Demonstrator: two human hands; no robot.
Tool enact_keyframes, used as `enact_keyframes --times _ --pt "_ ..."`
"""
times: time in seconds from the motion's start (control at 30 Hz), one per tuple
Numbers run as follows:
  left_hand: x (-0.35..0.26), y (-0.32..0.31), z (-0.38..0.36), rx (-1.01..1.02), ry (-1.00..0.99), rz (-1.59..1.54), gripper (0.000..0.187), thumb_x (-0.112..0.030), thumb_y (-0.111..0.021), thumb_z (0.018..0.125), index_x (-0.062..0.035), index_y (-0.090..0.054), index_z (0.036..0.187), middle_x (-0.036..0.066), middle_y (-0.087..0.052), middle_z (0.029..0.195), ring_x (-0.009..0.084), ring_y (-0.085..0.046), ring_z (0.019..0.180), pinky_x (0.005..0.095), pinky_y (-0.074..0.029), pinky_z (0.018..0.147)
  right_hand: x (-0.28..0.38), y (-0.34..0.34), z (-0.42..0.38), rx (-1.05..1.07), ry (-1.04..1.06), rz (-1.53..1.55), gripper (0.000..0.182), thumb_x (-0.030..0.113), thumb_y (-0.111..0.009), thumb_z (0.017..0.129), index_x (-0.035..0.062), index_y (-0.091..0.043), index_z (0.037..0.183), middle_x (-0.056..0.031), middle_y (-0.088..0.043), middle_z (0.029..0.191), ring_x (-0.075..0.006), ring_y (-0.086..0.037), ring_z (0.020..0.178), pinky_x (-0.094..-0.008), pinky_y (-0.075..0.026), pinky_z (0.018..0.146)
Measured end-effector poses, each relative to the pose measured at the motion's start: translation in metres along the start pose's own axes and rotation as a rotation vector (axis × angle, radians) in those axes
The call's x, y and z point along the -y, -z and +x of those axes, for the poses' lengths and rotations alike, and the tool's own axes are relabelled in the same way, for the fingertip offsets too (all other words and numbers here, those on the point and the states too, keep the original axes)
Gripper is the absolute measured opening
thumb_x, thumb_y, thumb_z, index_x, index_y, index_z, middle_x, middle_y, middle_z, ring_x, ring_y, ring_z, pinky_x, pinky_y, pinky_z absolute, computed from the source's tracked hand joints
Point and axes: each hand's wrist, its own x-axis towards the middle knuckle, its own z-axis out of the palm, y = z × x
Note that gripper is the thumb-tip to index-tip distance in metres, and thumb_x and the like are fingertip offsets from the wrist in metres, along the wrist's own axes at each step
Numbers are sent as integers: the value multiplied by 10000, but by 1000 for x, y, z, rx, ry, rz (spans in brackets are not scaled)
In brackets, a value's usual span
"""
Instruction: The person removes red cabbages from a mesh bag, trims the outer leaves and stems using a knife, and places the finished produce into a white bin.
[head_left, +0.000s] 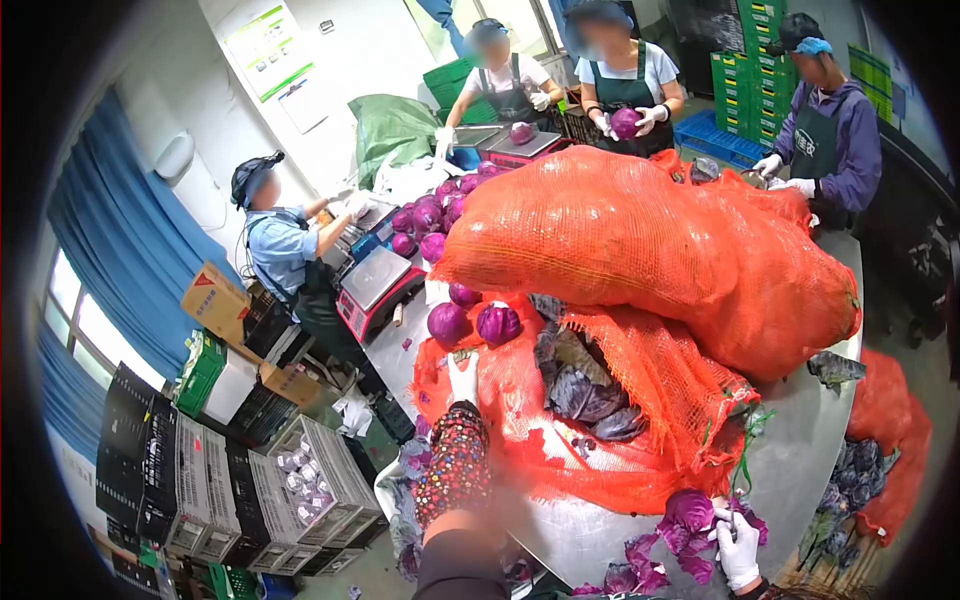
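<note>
My left hand (462,378), in a white glove, reaches over the red mesh sacking with thumb and fingers apart, just below two purple cabbages (447,323) (498,323). Nothing is clearly held in it. At the bottom right, my right hand (738,550), also gloved, has its fingers bent around something too small to make out. It is beside a purple cabbage (689,510) and loose purple leaves (645,565) at the table edge. An opened mesh sack (655,385) shows dark outer leaves (582,395) between my hands.
A large full orange sack (600,225) lies across the metal table (800,440). Beyond it are piled cabbages (428,213) and a red scale (378,280). Several people in aprons stand around the far side. Crates (310,480) stand at lower left.
</note>
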Motion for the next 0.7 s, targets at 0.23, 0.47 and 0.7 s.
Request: enact_keyframes --times 0.23,0.47,0.7 --pt "-33 38 -13 -228 -144 347 940 -374 -781 716 -49 -300 1455 315 -282 1446 430 -261 1362 461 -230 1134 -1 18 -11 -130 47 -64 195 30 -558 876 -1 -639 1051 -50 -649 650 -84 -571 530 -247 -441 499" --pt "-55 30 -72 -35 -400 386 825 -283 -733 769 0 -324 1427 260 -323 1454 385 -300 1360 427 -235 1138 -22 19 -15 -297 296 -354 208 68 -554 885 -6 -622 1067 -168 -643 991 -340 -620 924 -363 -474 851" --pt "-147 -36 -400 1323 -870 336 904 -415 -709 791 -74 -244 1488 231 -154 1539 387 -110 1439 520 -203 1130 -86 22 -10 -235 228 -326 452 113 -543 905 28 -491 1346 -193 -474 1395 -307 -465 1290 -350 -383 1040"
